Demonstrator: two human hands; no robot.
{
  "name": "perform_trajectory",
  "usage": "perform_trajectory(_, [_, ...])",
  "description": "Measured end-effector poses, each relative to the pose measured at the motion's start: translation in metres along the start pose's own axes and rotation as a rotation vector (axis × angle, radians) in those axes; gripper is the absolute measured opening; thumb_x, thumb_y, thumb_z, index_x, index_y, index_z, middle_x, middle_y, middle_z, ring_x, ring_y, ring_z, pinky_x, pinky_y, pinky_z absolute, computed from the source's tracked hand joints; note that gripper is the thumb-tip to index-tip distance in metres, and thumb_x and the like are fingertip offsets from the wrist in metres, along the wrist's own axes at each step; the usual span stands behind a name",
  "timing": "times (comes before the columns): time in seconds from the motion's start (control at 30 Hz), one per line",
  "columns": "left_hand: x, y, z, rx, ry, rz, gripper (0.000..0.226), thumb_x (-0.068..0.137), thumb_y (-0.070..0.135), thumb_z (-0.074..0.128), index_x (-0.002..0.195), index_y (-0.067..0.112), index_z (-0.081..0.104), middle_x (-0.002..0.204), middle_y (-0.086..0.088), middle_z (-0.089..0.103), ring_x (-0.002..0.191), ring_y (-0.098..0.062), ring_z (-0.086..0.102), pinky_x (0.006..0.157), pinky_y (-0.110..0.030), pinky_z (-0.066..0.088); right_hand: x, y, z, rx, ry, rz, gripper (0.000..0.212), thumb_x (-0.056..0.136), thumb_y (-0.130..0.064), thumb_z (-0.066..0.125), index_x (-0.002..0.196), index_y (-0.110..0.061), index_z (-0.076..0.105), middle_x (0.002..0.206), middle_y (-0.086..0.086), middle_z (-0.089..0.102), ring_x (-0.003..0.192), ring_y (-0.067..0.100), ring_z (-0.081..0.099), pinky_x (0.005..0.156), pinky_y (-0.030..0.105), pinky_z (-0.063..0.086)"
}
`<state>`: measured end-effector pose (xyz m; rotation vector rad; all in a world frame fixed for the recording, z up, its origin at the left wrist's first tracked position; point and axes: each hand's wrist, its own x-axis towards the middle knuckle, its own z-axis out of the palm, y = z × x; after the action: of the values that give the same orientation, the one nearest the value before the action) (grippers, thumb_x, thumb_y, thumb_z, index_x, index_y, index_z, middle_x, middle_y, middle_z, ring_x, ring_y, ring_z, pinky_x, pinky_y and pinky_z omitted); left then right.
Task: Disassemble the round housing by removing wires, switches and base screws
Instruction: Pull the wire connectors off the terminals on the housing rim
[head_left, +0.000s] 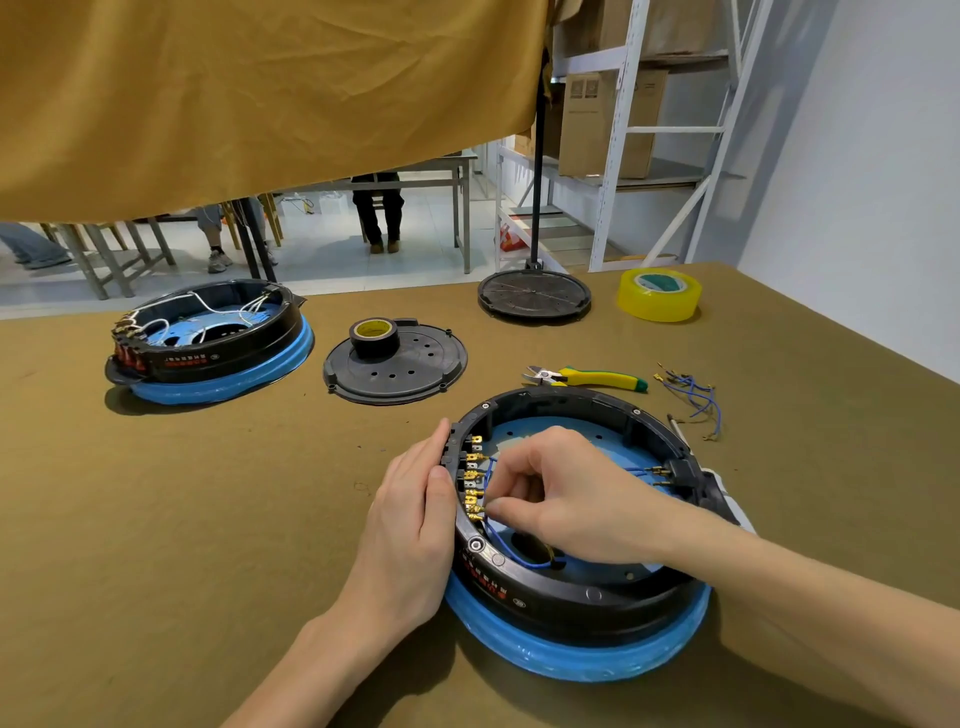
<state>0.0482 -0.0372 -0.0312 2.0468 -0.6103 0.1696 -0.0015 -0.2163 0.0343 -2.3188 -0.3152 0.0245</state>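
Round housing (576, 587) between hands: left hand (410, 519) braces rim, right hand (566, 499) inside.

Glossy black plastic housing (571, 587), brass-coloured terminals (474, 488), matt olive cloth (182, 519)

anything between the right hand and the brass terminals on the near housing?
Nothing visible. The right hand is already inside the near housing, fingertips at the lowest of the brass terminals. The left hand braces the rim from outside.
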Motion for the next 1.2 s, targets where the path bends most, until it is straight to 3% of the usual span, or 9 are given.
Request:
perform_trajectory(0.13, [0.0001, -0.001, -0.0004, -0.002, -0.003, 0.0, 0.059, 0.102, 0.044, 0.025, 0.158, 0.026, 0.033, 0.151, 0.022, 0.038, 0.134, 0.028, 0.024, 0.102, 0.007, 0.015, 0.0, -0.0015, -0.0009, 0.001, -0.007, 0.012, 0.017, 0.093, -0.016, 0.071, 0.079, -0.026, 0.071, 0.068, -0.007, 0.067, 0.059, 0.001, 0.058, 0.058, 0.017, 0.045])
perform_trajectory(0.43, [0.0003, -0.0031, -0.0002, 0.019, 0.004, 0.026, 0.059, 0.103, 0.044, 0.025, 0.158, 0.025, 0.033, 0.15, 0.024, 0.037, 0.132, 0.031, 0.022, 0.101, 0.007, 0.014, 0.0006, -0.0002, -0.0004, 0.017, -0.017, 0.021, 0.017, 0.093, -0.014, 0.071, 0.079, -0.024, 0.072, 0.066, -0.008, 0.067, 0.059, 0.002, 0.058, 0.057, 0.017, 0.045])
perform_trajectory(0.6, [0.0002, -0.0036, -0.0003, 0.025, 0.006, 0.038, 0.058, 0.103, 0.043, 0.026, 0.158, 0.025, 0.033, 0.149, 0.025, 0.039, 0.134, 0.026, 0.026, 0.102, 0.006, 0.017, 0.0003, 0.0021, -0.0019, 0.028, -0.03, 0.013, 0.013, 0.093, -0.014, 0.07, 0.081, -0.019, 0.074, 0.068, -0.004, 0.068, 0.059, 0.002, 0.058, 0.058, 0.018, 0.045])
perform_trajectory(0.7, [0.0002, -0.0036, -0.0006, 0.018, 0.005, 0.037, 0.057, 0.103, 0.043, 0.026, 0.157, 0.026, 0.033, 0.148, 0.025, 0.04, 0.135, 0.023, 0.028, 0.103, 0.004, 0.018, -0.0009, 0.0036, -0.0013, 0.0, 0.001, 0.009, 0.018, 0.092, -0.015, 0.071, 0.078, -0.024, 0.072, 0.069, 0.0, 0.07, 0.057, 0.003, 0.057, 0.057, 0.02, 0.045])
perform_trajectory(1.0, [0.0016, -0.0028, 0.0008, 0.019, 0.002, 0.033, 0.059, 0.102, 0.043, 0.026, 0.157, 0.024, 0.035, 0.15, 0.022, 0.04, 0.133, 0.027, 0.025, 0.103, 0.006, 0.016, -0.0012, 0.0057, -0.0051, 0.075, 0.008, 0.025, 0.01, 0.092, -0.016, 0.071, 0.084, -0.014, 0.074, 0.065, -0.003, 0.067, 0.057, 0.003, 0.057, 0.057, 0.02, 0.045])
perform_trajectory(1.2, [0.0025, -0.0005, -0.0003, -0.024, -0.014, 0.019, 0.059, 0.101, 0.044, 0.026, 0.156, 0.026, 0.036, 0.15, 0.021, 0.042, 0.135, 0.024, 0.028, 0.106, 0.001, 0.019, -0.0002, 0.0062, -0.0097, 0.162, 0.292, -0.02, 0.008, 0.097, -0.017, 0.067, 0.091, -0.014, 0.071, 0.071, 0.001, 0.066, 0.063, 0.008, 0.057, 0.063, 0.027, 0.049])
